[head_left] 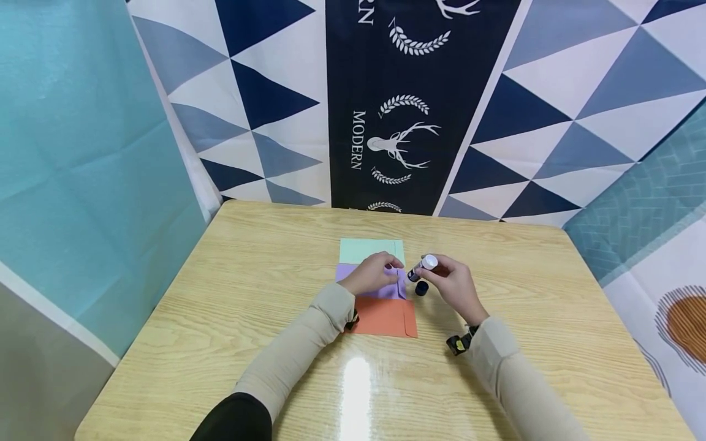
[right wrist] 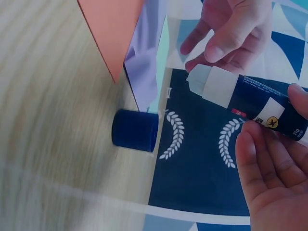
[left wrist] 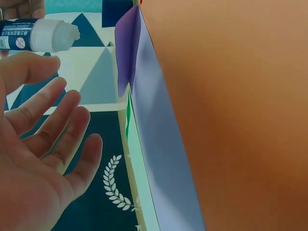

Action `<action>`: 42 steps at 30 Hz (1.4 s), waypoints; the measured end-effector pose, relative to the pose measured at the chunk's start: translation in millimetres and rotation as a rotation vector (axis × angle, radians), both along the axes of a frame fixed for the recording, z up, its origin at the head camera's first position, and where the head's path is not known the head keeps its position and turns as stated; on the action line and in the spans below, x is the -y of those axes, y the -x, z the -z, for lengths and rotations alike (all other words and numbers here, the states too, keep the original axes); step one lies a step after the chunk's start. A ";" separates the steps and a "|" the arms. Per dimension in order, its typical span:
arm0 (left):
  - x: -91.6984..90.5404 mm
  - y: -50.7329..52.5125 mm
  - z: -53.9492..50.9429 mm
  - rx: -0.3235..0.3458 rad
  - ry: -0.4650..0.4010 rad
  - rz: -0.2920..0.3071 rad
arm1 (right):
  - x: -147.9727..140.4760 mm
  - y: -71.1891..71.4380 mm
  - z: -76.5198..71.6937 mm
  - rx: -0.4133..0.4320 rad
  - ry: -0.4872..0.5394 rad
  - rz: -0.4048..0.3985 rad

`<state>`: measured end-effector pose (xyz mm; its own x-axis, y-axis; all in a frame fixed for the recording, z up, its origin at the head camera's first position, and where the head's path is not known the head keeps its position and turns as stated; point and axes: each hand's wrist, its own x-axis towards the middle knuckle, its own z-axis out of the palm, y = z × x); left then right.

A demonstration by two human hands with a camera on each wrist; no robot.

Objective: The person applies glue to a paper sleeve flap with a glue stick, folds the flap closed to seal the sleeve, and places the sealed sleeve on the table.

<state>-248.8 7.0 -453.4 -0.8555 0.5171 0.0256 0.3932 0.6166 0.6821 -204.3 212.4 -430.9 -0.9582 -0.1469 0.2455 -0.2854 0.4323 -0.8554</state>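
The right hand (head_left: 455,288) grips a glue stick (head_left: 420,268) tilted, its exposed glue tip pointing down toward the purple envelope (head_left: 347,272); the right wrist view shows the uncapped tip of the glue stick (right wrist: 219,86). The left hand (head_left: 375,274) hovers over the purple envelope with relaxed, slightly bent fingers and holds nothing. In the left wrist view the purple flap (left wrist: 126,53) stands raised, apart from the left hand (left wrist: 45,130). A dark cap (head_left: 421,288) stands on the table just right of the envelope, below the glue stick.
A mint green envelope (head_left: 364,250) lies behind the purple one, and an orange envelope (head_left: 380,315) lies in front of it. The wooden table (head_left: 265,245) reaches back to a patterned cloth (head_left: 287,122).
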 end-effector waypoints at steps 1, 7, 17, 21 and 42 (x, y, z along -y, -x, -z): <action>0.4 -1.9 0.1 0.003 -0.008 0.006 | 0.7 -1.7 0.1 0.003 0.000 -0.001; 2.3 -13.9 1.5 0.012 -0.042 0.037 | 5.3 -12.7 0.8 0.007 -0.007 -0.006; 5.4 -33.0 4.5 0.101 -0.167 0.105 | 9.3 -24.4 4.9 0.014 0.031 -0.024; 5.5 -38.1 8.8 0.111 -0.174 0.110 | 10.2 -27.5 5.6 -0.010 0.033 -0.020; 12.4 -49.5 11.7 0.203 -0.301 0.031 | 6.3 -32.9 3.7 -0.002 0.022 -0.089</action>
<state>-199.3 -5.4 -465.0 -0.8426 0.5384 0.0117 0.2463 0.3660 0.8974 -171.3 206.1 -434.6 -0.9412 -0.2260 0.2513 -0.3234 0.3865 -0.8637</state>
